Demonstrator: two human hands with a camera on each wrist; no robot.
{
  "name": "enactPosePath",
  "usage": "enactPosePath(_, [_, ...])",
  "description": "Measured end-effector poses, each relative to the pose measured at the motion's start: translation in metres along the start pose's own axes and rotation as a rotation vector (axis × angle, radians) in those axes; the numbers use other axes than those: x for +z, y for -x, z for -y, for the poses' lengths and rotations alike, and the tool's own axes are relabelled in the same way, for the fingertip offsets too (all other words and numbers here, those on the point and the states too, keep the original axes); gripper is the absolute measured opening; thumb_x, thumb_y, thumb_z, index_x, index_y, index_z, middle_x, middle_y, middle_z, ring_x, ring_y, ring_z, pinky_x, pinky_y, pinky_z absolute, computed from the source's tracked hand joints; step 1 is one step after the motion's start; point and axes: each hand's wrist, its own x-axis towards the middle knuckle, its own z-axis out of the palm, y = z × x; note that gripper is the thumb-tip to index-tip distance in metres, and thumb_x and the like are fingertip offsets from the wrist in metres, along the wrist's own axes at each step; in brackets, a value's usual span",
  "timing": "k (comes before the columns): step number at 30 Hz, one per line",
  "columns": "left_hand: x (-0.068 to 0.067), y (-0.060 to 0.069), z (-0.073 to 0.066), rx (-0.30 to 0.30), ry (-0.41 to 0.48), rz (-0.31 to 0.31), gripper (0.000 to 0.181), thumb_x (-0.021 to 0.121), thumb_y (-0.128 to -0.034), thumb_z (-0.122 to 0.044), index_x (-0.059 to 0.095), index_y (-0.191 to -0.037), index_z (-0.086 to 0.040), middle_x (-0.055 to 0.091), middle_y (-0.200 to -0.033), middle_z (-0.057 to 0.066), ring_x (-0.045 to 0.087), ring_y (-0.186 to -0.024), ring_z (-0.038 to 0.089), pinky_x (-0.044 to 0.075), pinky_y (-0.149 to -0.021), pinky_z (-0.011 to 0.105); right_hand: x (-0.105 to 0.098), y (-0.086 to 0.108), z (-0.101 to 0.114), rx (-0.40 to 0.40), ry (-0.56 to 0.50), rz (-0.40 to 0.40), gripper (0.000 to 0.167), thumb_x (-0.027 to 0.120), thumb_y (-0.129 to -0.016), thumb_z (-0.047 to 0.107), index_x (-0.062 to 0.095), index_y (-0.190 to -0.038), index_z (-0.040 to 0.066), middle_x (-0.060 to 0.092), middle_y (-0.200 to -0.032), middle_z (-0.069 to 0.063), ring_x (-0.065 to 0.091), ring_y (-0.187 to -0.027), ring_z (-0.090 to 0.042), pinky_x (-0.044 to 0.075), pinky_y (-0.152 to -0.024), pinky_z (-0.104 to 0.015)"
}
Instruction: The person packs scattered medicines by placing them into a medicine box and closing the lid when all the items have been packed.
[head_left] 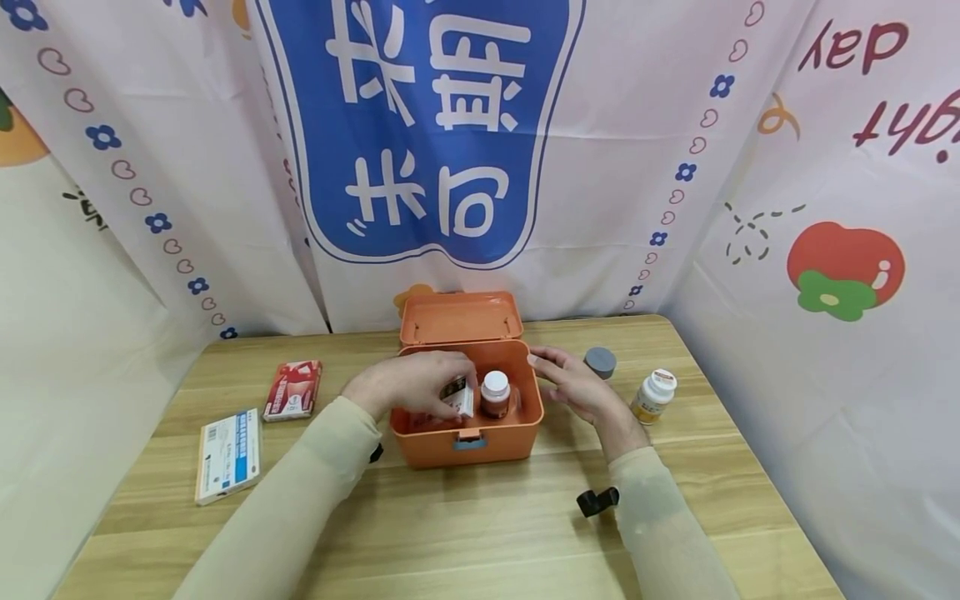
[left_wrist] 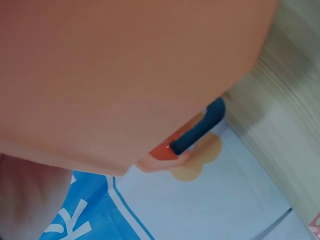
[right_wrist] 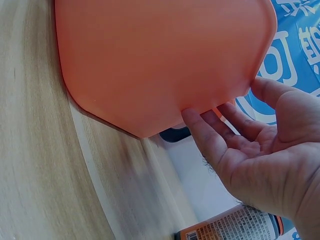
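An orange box (head_left: 465,450) stands with its lid (head_left: 461,319) raised at the back. Inside it my left hand (head_left: 427,379) pinches a small white and dark box (head_left: 466,402) between thumb and fingers. Just right of that, a white-capped bottle (head_left: 495,395) stands upright in the orange box. My right hand (head_left: 573,383) rests its fingers on the right side wall, the thumb at the rim; in the right wrist view that hand (right_wrist: 260,135) touches the orange wall (right_wrist: 165,60). The left wrist view is mostly filled by the orange wall (left_wrist: 130,75), which hides the fingers.
On the left of the table (head_left: 480,533) lie a red box (head_left: 293,390) and a white and blue box (head_left: 228,456). To the right are a grey-lidded container (head_left: 600,362) and a white-capped bottle with a yellow label (head_left: 654,397). A printed curtain (head_left: 630,150) hangs behind.
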Motion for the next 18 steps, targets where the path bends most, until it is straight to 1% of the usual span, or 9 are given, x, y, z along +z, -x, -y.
enactPosePath(3, [0.002, -0.001, 0.003, 0.007, 0.003, 0.005, 0.032, 0.095, -0.1026, -0.032, 0.076, -0.128, -0.029, 0.074, -0.14, -0.005, 0.068, -0.127, 0.019, 0.061, -0.125, 0.048, -0.001, -0.001, -0.001, -0.002, 0.004, 0.001, 0.062, 0.057, -0.125, 0.035, 0.044, -0.178, 0.004, 0.049, -0.183, -0.021, 0.049, -0.17, -0.035, 0.061, -0.112, -0.025])
enactPosePath(9, [0.007, -0.002, 0.01, 0.071, -0.029, -0.01, 0.036, 0.094, -0.1037, -0.034, 0.078, -0.134, -0.026, 0.068, -0.156, -0.001, 0.069, -0.139, 0.021, 0.059, -0.131, 0.049, -0.001, -0.001, -0.001, 0.0, -0.001, 0.006, 0.063, 0.057, -0.125, 0.035, 0.043, -0.178, 0.004, 0.047, -0.185, -0.021, 0.045, -0.174, -0.037, 0.06, -0.119, -0.03])
enactPosePath(11, [0.01, -0.003, 0.013, 0.083, -0.045, -0.01, 0.038, 0.093, -0.1039, -0.035, 0.078, -0.137, -0.026, 0.066, -0.158, -0.001, 0.07, -0.14, 0.021, 0.058, -0.131, 0.048, -0.001, -0.001, -0.002, 0.0, 0.0, 0.01, 0.063, 0.057, -0.125, 0.035, 0.042, -0.179, 0.004, 0.046, -0.185, -0.022, 0.044, -0.175, -0.039, 0.06, -0.12, -0.031])
enactPosePath(14, [0.013, -0.005, 0.016, 0.1, -0.07, -0.002, 0.04, 0.092, -0.1048, -0.038, 0.079, -0.14, -0.026, 0.065, -0.156, -0.002, 0.071, -0.137, 0.02, 0.059, -0.13, 0.047, -0.002, -0.001, -0.002, -0.002, 0.003, 0.013, 0.065, 0.057, -0.125, 0.036, 0.042, -0.179, 0.004, 0.046, -0.186, -0.022, 0.043, -0.175, -0.039, 0.06, -0.116, -0.027])
enactPosePath(16, [0.015, -0.007, 0.017, 0.116, -0.086, 0.006, 0.04, 0.09, -0.1059, -0.04, 0.079, -0.142, -0.026, 0.067, -0.154, -0.003, 0.071, -0.136, 0.019, 0.059, -0.13, 0.046, -0.002, -0.001, -0.002, -0.003, 0.006, 0.008, 0.065, 0.057, -0.125, 0.037, 0.042, -0.179, 0.004, 0.046, -0.185, -0.022, 0.046, -0.172, -0.036, 0.061, -0.111, -0.023])
enactPosePath(18, [0.016, -0.009, 0.019, 0.116, -0.084, 0.022, 0.041, 0.089, -0.107, -0.041, 0.078, -0.144, -0.027, 0.069, -0.152, -0.006, 0.07, -0.136, 0.017, 0.058, -0.132, 0.047, -0.002, -0.001, -0.002, -0.005, 0.007, 0.004, 0.065, 0.058, -0.125, 0.037, 0.043, -0.179, 0.004, 0.048, -0.184, -0.022, 0.052, -0.167, -0.031, 0.061, -0.105, -0.02])
